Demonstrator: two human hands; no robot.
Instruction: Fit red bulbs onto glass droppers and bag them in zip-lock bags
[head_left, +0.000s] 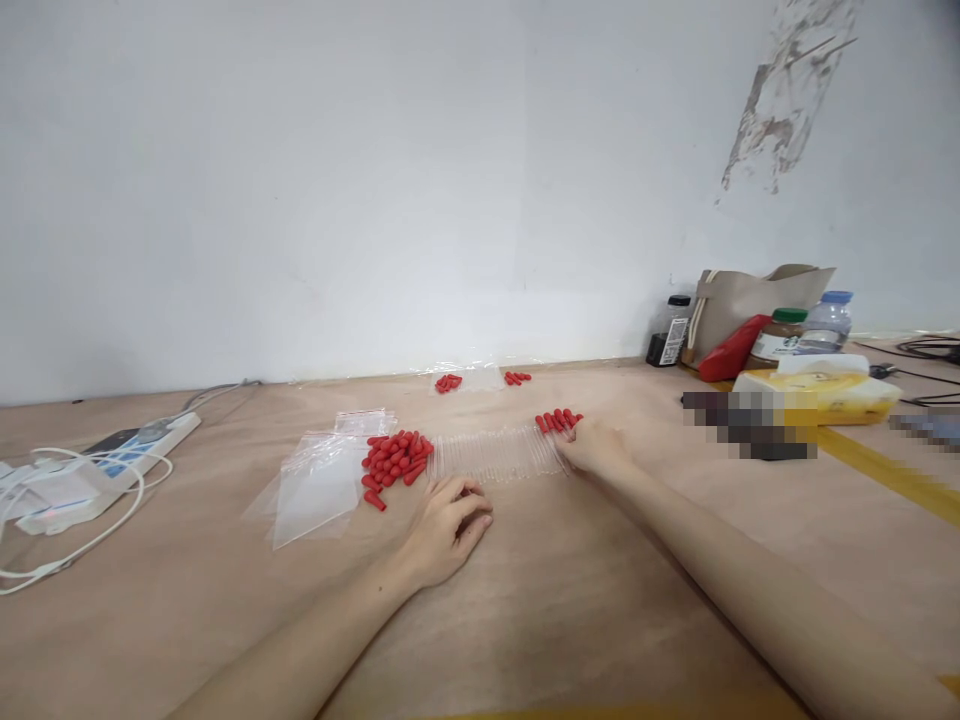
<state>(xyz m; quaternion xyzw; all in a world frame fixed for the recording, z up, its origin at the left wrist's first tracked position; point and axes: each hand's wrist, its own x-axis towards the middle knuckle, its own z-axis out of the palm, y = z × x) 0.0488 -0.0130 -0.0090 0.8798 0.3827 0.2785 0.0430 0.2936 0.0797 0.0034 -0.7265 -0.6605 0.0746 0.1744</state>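
Note:
A row of thin clear tubes (487, 455) lies side by side on the table. At its right end, several tubes carry red rubber bulbs (553, 420), making droppers. My right hand (596, 448) is closed at the last of these, its fingertips pinched around a dropper mostly hidden by the hand. My left hand (448, 530) rests on the table just below the row's left end, fingers loosely bent and apart, holding nothing. Beside it is a heap of loose red bulbs (394, 458). Clear zip bags (319, 490) lie left of the heap, partly overlapping.
Near the wall, a clear bag (481, 379) lies between two small groups of red-bulbed pieces (448, 383). A power strip (112, 475) with white cables is at left. To the right stand a dark bottle (667, 335), a beige bag (750, 300), jars and a yellow tissue pack (847, 398).

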